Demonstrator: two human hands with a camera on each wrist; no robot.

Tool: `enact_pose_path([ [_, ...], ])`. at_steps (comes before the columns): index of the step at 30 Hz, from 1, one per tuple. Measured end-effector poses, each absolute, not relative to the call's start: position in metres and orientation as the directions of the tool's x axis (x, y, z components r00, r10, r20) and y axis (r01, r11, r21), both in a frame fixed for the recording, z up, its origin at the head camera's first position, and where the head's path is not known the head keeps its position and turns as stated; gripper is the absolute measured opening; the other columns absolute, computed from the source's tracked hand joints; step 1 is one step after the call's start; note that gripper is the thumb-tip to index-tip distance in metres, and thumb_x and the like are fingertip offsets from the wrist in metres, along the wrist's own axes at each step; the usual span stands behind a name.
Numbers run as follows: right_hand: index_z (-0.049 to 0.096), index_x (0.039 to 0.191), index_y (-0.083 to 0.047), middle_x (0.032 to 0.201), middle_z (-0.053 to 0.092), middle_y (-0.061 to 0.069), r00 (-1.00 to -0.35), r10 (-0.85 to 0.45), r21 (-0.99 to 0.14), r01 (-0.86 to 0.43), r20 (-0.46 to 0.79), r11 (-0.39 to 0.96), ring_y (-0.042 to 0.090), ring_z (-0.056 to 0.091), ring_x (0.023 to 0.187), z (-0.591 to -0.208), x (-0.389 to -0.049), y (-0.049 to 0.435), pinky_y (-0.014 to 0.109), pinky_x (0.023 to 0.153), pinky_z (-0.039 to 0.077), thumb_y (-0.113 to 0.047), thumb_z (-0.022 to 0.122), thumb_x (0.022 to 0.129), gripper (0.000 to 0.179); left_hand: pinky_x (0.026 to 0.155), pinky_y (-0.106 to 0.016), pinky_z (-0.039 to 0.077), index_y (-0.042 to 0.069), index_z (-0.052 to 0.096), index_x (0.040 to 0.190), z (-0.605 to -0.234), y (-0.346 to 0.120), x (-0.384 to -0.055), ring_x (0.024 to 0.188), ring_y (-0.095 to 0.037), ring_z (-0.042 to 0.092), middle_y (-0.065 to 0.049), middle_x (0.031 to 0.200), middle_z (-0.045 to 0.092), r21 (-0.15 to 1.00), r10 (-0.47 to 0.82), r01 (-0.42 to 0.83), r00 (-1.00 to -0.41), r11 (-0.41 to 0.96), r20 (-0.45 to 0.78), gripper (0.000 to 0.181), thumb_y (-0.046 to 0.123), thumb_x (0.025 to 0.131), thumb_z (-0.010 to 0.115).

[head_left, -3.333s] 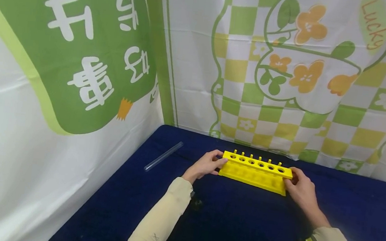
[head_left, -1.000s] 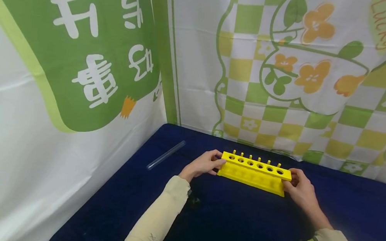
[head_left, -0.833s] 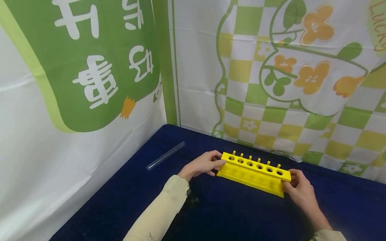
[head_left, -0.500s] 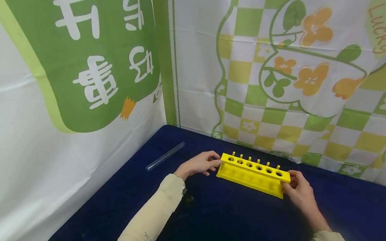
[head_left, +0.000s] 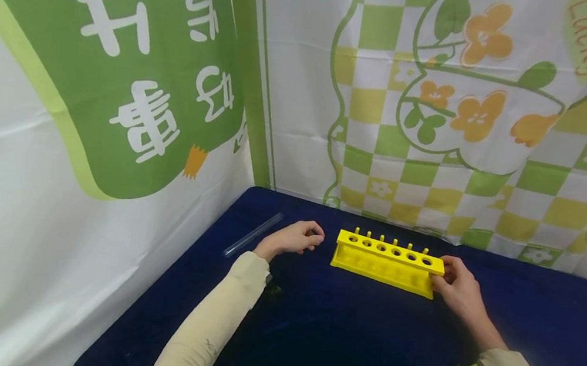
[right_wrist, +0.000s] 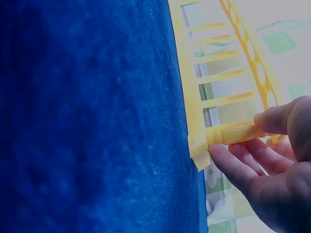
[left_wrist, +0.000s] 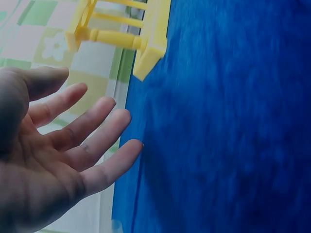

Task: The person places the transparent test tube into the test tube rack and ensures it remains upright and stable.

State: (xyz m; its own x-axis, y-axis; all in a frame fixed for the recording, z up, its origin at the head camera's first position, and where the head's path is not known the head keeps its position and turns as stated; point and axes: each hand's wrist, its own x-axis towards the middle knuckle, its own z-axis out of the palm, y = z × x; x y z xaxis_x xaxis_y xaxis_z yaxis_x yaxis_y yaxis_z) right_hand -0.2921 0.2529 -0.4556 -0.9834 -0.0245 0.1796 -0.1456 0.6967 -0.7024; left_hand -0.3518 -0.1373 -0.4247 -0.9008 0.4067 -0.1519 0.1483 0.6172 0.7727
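A yellow test tube rack, with a row of round holes and upright pegs, stands on the dark blue cloth. My right hand holds its right end; in the right wrist view the thumb and fingers of that hand close around the end post. My left hand hovers left of the rack, apart from it. Its fingers are loosely bent with nothing in them, as the left wrist view of the hand shows. Left of that hand lies a clear glass test tube, slanting on the cloth.
The blue cloth covers the table. A patterned curtain hangs close behind the rack, and a white and green curtain borders the table on the left.
My left hand has let go of the rack's left end and moved left, nearer the test tube. The right hand keeps its hold, and the rack stays in place.
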Motion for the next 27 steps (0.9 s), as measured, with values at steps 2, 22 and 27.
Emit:
enact_pose_path([
  [2,0.039,0.138,0.006,0.118,0.058,0.031,-0.984,-0.022,-0.698,-0.142,0.178,0.702,0.034,0.061,0.095,-0.455,-0.292,0.253,0.034,0.071,0.060,-0.011,0.057,0.096,0.048,0.086,-0.042,0.055,0.011,0.056,0.131,-0.423,-0.143,-0.353,0.108,-0.031,0.062,-0.015,0.121,0.062,0.763,0.405,0.158,-0.903,0.627,-0.145,0.036,0.034,0.104,0.050],
  [22,0.040,0.137,0.005,0.114,0.060,0.030,-0.981,-0.041,-0.676,-0.161,0.190,0.719,0.033,0.062,0.093,-0.454,-0.292,0.257,0.035,0.071,0.059,-0.014,0.058,0.096,0.049,0.084,-0.051,0.052,0.011,0.058,0.127,-0.405,-0.197,-0.358,0.104,-0.042,0.060,-0.023,0.118,0.062,0.720,0.327,0.174,-0.942,0.672,-0.077,0.033,0.033,0.104,0.049],
  [27,0.040,0.138,0.005,0.114,0.059,0.030,-0.983,-0.040,-0.688,-0.153,0.178,0.709,0.033,0.062,0.093,-0.455,-0.293,0.255,0.034,0.070,0.060,-0.012,0.058,0.096,0.049,0.074,-0.036,0.051,0.014,0.060,0.120,-0.404,-0.203,-0.357,0.100,-0.040,0.062,-0.021,0.114,0.065,0.698,0.277,0.159,-0.959,0.698,-0.059,0.028,0.034,0.102,0.051],
])
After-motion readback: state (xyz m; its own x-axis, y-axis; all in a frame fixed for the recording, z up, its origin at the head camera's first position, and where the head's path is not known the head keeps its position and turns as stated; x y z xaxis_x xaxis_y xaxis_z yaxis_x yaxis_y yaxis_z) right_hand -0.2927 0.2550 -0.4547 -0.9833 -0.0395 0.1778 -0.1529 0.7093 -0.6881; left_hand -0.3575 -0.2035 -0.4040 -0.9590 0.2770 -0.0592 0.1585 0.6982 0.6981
